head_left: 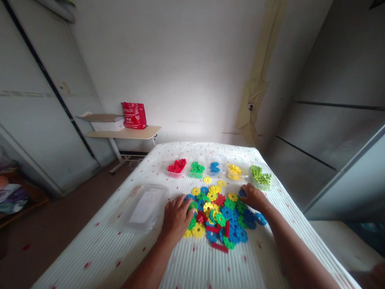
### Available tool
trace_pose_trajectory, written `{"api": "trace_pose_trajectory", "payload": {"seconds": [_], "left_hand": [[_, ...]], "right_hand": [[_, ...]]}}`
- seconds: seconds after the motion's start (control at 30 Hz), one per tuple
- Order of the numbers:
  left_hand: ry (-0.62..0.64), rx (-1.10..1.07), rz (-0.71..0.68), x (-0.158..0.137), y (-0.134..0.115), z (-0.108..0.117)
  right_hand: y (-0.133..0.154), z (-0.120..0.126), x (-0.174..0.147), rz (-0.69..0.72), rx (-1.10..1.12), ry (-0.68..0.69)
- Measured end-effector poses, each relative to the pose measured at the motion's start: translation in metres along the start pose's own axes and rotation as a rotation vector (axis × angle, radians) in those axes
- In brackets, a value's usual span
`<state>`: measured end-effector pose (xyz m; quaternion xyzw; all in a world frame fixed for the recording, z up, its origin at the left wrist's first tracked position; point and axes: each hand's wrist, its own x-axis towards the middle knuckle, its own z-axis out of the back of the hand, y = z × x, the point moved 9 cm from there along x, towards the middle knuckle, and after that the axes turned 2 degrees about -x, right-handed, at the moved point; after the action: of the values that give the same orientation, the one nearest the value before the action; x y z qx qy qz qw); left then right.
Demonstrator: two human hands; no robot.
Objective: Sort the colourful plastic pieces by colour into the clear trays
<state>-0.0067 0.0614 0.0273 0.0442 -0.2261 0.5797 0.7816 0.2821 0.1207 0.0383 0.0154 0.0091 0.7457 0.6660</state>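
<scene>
A heap of flower-shaped plastic discs (207, 207) in yellow, green, blue and red lies on the white ribbed tablecloth, with a few red bars (219, 247) among them. My left hand (177, 216) rests at the heap's left edge, fingers somewhat apart, beside a green disc (193, 206). At the heap's right side, my right hand (253, 196) pinches a blue disc (242, 193), partly covered by the fingers. Behind the heap stand clear tubs holding red pieces (177, 165), green discs (197, 168), blue discs (214, 167), yellow discs (234, 169) and light green pieces (260, 175).
Left of the heap lies a clear plastic container (146, 208) with a white sheet-like surface. A side table (129, 133) by the wall carries a red bag (134, 115) and a white box (107, 125). Grey cabinets (337, 128) stand to the right.
</scene>
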Motion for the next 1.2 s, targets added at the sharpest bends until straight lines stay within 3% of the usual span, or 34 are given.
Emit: {"api": "trace_pose_trajectory", "payload": {"seconds": [0.1, 0.23, 0.37, 0.47, 0.63, 0.8, 0.9, 1.0, 1.2], "left_hand": [[-0.010, -0.009, 0.005, 0.000, 0.000, 0.001], [-0.023, -0.021, 0.005, 0.000, 0.000, 0.001], [-0.007, -0.019, 0.010, -0.001, 0.000, 0.001], [0.004, -0.016, 0.016, -0.001, -0.001, 0.003], [0.012, -0.026, 0.013, -0.001, -0.002, 0.005], [0.009, -0.015, 0.023, -0.001, 0.000, 0.001], [-0.004, -0.013, 0.017, -0.001, 0.000, 0.000], [-0.003, -0.011, 0.010, -0.001, 0.000, 0.001], [0.005, -0.015, 0.017, 0.000, 0.000, 0.001]], "right_hand": [[0.001, 0.009, -0.003, 0.005, 0.017, -0.020], [0.028, 0.049, 0.004, 0.082, 0.006, -0.158], [0.064, 0.088, 0.032, 0.112, 0.023, -0.279], [0.079, 0.098, 0.054, 0.099, 0.065, -0.344], [0.082, 0.075, 0.054, 0.107, 0.072, -0.321], [0.046, 0.038, 0.029, 0.029, 0.072, -0.198], [0.033, 0.021, 0.015, 0.083, 0.219, -0.118], [0.031, 0.008, 0.007, 0.151, 0.311, -0.051], [0.034, -0.008, 0.010, 0.146, 0.255, 0.009]]}}
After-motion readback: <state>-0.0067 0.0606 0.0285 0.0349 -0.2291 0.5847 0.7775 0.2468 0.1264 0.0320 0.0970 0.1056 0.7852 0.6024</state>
